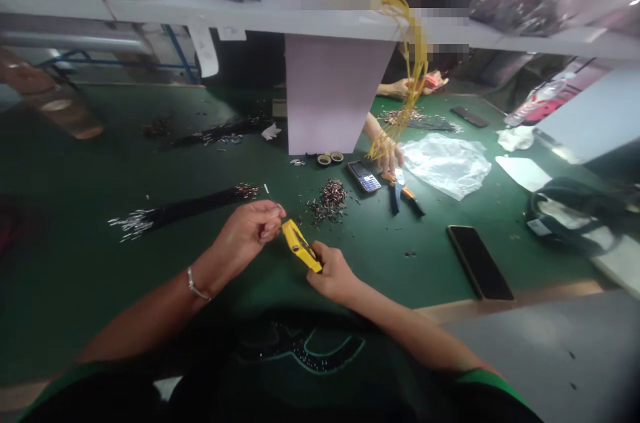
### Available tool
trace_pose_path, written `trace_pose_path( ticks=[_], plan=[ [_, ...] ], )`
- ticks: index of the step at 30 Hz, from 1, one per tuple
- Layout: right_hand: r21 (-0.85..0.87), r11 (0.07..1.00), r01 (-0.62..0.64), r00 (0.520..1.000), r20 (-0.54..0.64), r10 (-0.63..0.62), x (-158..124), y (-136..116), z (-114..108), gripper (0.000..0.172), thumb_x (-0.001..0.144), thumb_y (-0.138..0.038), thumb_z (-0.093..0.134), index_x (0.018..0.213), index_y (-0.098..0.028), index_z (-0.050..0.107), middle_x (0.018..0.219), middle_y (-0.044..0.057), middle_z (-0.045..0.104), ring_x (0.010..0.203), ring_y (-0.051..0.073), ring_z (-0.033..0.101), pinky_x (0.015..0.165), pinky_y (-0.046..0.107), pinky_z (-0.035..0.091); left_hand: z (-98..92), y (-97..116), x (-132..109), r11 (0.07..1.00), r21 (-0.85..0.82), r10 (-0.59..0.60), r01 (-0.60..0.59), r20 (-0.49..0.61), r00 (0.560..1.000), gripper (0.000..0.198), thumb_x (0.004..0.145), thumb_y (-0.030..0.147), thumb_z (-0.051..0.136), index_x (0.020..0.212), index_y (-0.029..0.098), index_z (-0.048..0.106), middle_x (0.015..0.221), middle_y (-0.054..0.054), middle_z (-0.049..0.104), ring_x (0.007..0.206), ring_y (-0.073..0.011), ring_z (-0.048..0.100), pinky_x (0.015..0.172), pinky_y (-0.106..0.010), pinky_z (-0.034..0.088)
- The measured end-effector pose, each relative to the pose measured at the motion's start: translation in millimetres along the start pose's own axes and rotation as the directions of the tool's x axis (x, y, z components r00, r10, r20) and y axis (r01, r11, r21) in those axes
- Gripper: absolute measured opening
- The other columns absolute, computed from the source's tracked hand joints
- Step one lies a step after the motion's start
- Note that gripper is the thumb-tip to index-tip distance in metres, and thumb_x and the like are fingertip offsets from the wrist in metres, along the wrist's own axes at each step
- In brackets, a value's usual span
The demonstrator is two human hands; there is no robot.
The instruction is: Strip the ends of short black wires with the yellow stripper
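Observation:
My left hand [260,221] is closed in a pinch on a thin dark wire, whose pale tip [266,189] sticks up past the fingers. My right hand [334,273] wraps round the handles of a yellow wire stripper [299,246]. The tool's head is close to my left fingertips; whether its jaws touch the wire is too small to tell. Left of my hands lies a bundle of black wires [195,207], with white ends on one side and coppery ends on the other. Just beyond the tool is a pile of small cut pieces [329,201].
A co-worker's hand [387,153] reaches in over blue-and-orange pliers [397,191], beside hanging yellow wires [415,69]. A keypad phone [365,177], a clear plastic bag [447,163] and a smartphone [479,263] lie to the right. A shelf [240,13] crosses above the green table [240,303].

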State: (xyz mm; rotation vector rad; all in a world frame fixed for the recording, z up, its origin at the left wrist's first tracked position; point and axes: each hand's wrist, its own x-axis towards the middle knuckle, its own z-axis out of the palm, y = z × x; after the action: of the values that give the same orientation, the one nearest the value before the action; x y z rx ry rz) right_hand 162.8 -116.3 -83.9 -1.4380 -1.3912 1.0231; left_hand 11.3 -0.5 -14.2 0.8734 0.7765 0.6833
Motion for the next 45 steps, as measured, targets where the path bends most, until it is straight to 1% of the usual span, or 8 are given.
trace_pose_path(
  ticks=[4, 10, 20, 27, 30, 34, 40, 45],
  plan=[
    [-0.068, 0.998, -0.007, 1.000, 0.013, 0.007, 0, -4, -2, 0.016, 0.057, -0.016, 0.047, 0.063, -0.022, 0.033, 0.056, -0.008, 0.033, 0.052, 0.009, 0.030, 0.049, 0.024, 0.021, -3.0, 2, 5, 1.000, 0.005, 0.004, -0.004, -0.029, 1.000, 0.008, 0.061, 0.003, 0.060, 0.066, 0.008, 0.064, 0.048, 0.002, 0.044, 0.042, -0.0039, 0.035, 0.041, -0.017, 0.023],
    [-0.028, 0.998, -0.060, 0.998, 0.011, 0.060, 3, -3, -6, 0.012, 0.058, -0.018, 0.047, 0.063, -0.022, 0.036, 0.056, -0.007, 0.033, 0.054, 0.010, 0.031, 0.049, 0.024, 0.020, -3.0, -5, 9, 1.000, -0.016, -0.015, 0.015, -0.017, 1.000, 0.009, 0.062, 0.002, 0.060, 0.066, 0.008, 0.065, 0.049, 0.001, 0.046, 0.042, -0.0038, 0.036, 0.042, -0.017, 0.027],
    [0.007, 0.998, -0.064, 0.995, 0.072, 0.063, 4, -6, -7, 0.016, 0.055, -0.017, 0.046, 0.062, -0.022, 0.033, 0.057, -0.008, 0.031, 0.053, 0.009, 0.028, 0.047, 0.024, 0.018, -13.4, -3, 18, 0.999, -0.048, -0.009, 0.008, -0.006, 1.000, 0.013, 0.061, 0.000, 0.057, 0.067, 0.009, 0.064, 0.049, 0.002, 0.044, 0.042, -0.0047, 0.035, 0.039, -0.017, 0.026],
    [0.109, 0.990, -0.085, 0.995, 0.057, 0.080, 7, 3, -7, 0.009, 0.055, -0.017, 0.048, 0.063, -0.020, 0.044, 0.057, -0.006, 0.039, 0.053, 0.009, 0.034, 0.047, 0.022, 0.024, -10.2, -5, 19, 0.998, -0.066, -0.013, 0.015, 0.040, 0.999, 0.012, 0.062, 0.000, 0.057, 0.067, 0.008, 0.064, 0.046, 0.002, 0.042, 0.040, -0.0048, 0.034, 0.039, -0.018, 0.023],
    [0.304, 0.932, -0.197, 0.978, 0.125, 0.166, 5, 8, -4, 0.015, 0.052, -0.018, 0.050, 0.067, -0.019, 0.051, 0.055, -0.006, 0.046, 0.046, 0.009, 0.040, 0.043, 0.021, 0.030, -9.2, -7, 19, 0.997, -0.072, -0.002, 0.005, 0.041, 0.999, 0.009, 0.064, 0.001, 0.058, 0.067, 0.008, 0.064, 0.046, 0.002, 0.042, 0.040, -0.0048, 0.034, 0.040, -0.018, 0.022],
    [0.548, 0.768, -0.331, 0.943, 0.220, 0.249, 3, 12, 1, 0.018, 0.050, -0.016, 0.053, 0.068, -0.019, 0.052, 0.050, -0.007, 0.051, 0.034, 0.009, 0.043, 0.035, 0.023, 0.036, -9.4, -10, 17, 0.996, -0.093, 0.021, -0.015, 0.061, 0.998, 0.005, 0.069, 0.005, 0.059, 0.068, 0.007, 0.063, 0.047, 0.002, 0.042, 0.042, -0.0053, 0.037, 0.042, -0.019, 0.023],
    [0.586, 0.741, -0.329, 0.944, 0.194, 0.266, 7, 16, 2, 0.015, 0.050, -0.013, 0.055, 0.064, -0.018, 0.054, 0.044, -0.006, 0.052, 0.030, 0.009, 0.043, 0.032, 0.021, 0.036, -8.7, -14, 15, 0.998, -0.060, 0.030, -0.029, 0.026, 0.999, 0.009, 0.074, 0.007, 0.057, 0.068, 0.008, 0.064, 0.047, 0.001, 0.043, 0.041, -0.0049, 0.036, 0.042, -0.020, 0.021],
    [0.652, 0.662, -0.369, 0.930, 0.254, 0.267, 5, 17, 5, 0.015, 0.050, -0.010, 0.056, 0.063, -0.017, 0.054, 0.045, -0.006, 0.053, 0.032, 0.008, 0.042, 0.032, 0.022, 0.038, -12.9, -13, 21, 0.993, -0.120, -0.014, 0.016, 0.020, 1.000, 0.011, 0.073, 0.004, 0.055, 0.065, 0.008, 0.063, 0.048, 0.002, 0.042, 0.041, -0.0047, 0.035, 0.041, -0.019, 0.021]
  ],
)
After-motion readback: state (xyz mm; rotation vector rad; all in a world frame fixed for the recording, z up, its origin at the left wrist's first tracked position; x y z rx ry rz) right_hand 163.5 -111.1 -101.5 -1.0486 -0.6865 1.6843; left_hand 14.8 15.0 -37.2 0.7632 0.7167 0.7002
